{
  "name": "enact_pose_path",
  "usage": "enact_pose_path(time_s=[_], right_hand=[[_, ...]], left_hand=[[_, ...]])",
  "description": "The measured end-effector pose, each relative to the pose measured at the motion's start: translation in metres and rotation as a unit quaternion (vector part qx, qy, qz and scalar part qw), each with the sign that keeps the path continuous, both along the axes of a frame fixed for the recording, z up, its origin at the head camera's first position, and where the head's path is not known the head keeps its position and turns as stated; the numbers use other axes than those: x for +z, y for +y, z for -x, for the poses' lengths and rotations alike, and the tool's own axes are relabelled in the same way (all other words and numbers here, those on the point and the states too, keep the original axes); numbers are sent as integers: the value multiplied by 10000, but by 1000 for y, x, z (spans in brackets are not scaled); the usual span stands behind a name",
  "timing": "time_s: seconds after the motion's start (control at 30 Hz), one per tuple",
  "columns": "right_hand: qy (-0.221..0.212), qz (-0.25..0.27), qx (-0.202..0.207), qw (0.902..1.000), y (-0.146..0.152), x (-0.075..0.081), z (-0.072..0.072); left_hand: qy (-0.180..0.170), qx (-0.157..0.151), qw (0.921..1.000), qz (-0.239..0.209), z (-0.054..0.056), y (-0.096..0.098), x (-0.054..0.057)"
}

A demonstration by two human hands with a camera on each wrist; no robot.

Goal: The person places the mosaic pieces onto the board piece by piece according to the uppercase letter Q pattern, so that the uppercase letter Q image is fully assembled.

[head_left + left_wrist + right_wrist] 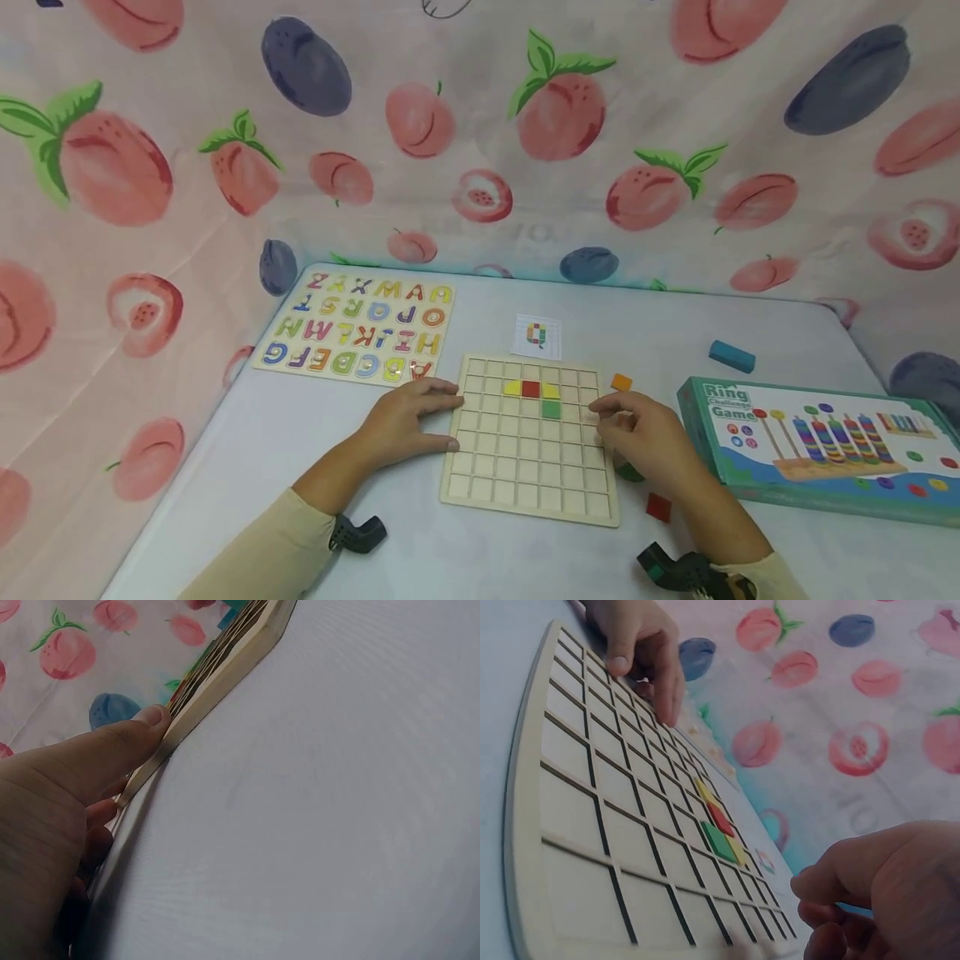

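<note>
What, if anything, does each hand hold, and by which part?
The left hand only touches the grid board, thumb and fingers against its left edge; whether the right hand holds anything cannot be told.

I see the left hand (46, 796) rest its thumb (133, 742) on the pale edge of a wooden board (223, 681), 1 blue fruit print (111, 712) showing on the cloth (142, 645) beyond the white tabletop (300, 825).

On the white table (262, 454), a letter board (419, 317) is laid at the left, its coloured letters set in rows. At the right, a green-edged box (817, 454) is placed, printed with "Ring Challenge Game". Just beyond it, a blue block (732, 356) is set. The backdrop (450, 62) is patterned with peaches and dark plums.
</note>
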State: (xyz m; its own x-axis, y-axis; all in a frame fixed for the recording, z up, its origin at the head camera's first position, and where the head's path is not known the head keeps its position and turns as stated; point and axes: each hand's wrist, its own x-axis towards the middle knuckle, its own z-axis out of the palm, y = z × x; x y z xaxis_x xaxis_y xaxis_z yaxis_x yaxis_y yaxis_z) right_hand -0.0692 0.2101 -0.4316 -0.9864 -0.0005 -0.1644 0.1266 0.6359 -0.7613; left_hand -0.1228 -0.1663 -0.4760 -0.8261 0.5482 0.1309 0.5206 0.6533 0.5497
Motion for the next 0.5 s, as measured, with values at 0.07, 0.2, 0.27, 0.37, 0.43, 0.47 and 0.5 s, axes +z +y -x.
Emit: enact_pose_path(time_s=[0.07, 0.2, 0.27, 0.37, 0.43, 0.47, 0.5], right_hand=[[-153, 32, -186, 9997, 7, 1, -6], [-405, 51, -525, 9978, 17, -1, -19], [-502, 46, -656, 9966, 19, -2, -24], [-608, -46, -777, 9951, 21, -3, -31], [-646, -160, -866, 9940, 21, -3, -35], [-637, -214, -897, 9937, 20, -3, -36], [-610, -300, -935, 9933, 20, -3, -38]], left_hand=[[4, -6, 10000, 22, 0, 0, 1], [-26, -31, 10000, 44, 0, 1, 1], [14, -42, 10000, 61, 1, 1, 0], [65, -36, 10000, 66, 1, 0, 0], [87, -34, 9999, 81, 1, 0, -1], [76, -30, 9999, 78, 1, 0, -1], [62, -24, 9999, 78, 1, 0, -1]])
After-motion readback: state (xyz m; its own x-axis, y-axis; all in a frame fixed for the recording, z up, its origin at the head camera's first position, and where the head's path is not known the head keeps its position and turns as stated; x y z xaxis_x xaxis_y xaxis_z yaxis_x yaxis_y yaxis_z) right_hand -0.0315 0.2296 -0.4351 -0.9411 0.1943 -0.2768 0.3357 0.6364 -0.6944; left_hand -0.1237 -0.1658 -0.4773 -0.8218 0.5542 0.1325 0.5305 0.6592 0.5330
